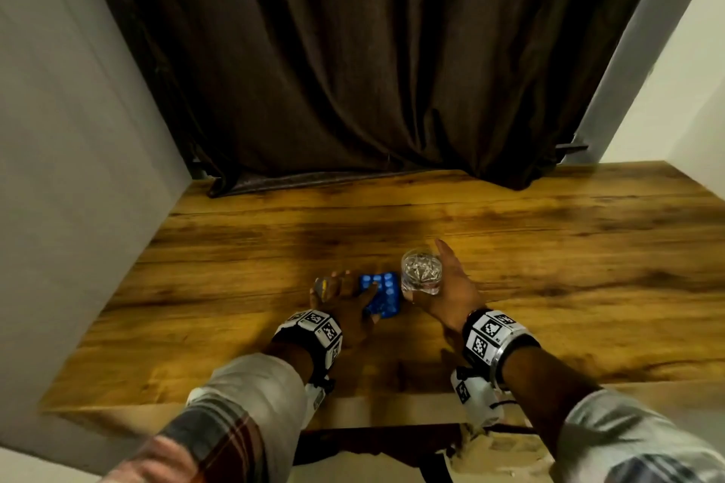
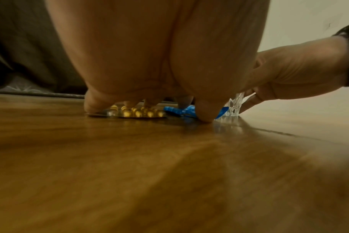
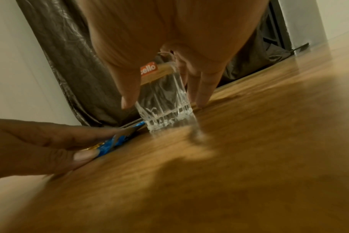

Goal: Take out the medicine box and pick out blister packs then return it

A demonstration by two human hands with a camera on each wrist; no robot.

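Blue blister pack (image 1: 388,298) lies under spread left hand (image 1: 347,306); relaxed right hand (image 1: 455,296) flanks glass (image 1: 421,274).

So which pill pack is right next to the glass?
The blue blister pack: it lies beside the glass, while the yellow-capsule pack lies farther off, under the left hand.
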